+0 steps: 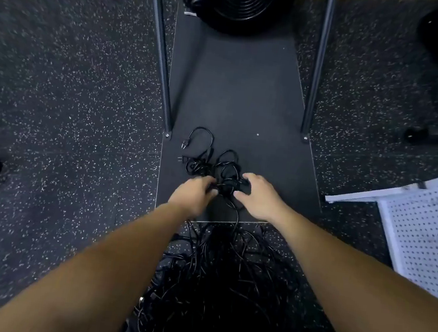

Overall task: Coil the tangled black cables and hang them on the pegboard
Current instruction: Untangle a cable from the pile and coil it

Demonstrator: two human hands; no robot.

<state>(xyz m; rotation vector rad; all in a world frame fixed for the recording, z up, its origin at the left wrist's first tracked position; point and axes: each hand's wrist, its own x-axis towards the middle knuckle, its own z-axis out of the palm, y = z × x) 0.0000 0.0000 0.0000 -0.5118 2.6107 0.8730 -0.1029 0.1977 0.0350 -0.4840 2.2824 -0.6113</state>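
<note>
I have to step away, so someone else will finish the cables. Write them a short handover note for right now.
Left hand and right hand both grip the small cable bundle on the dark mat; its plug ends trail off to the left.
The big tangled pile lies on the speckled floor, nearer you than the mat.
The white pegboard is on the right, with no cables seen on it.
Done: nothing hung yet.
Left: finish coiling this bundle, hang it, then work through the pile.
</note>
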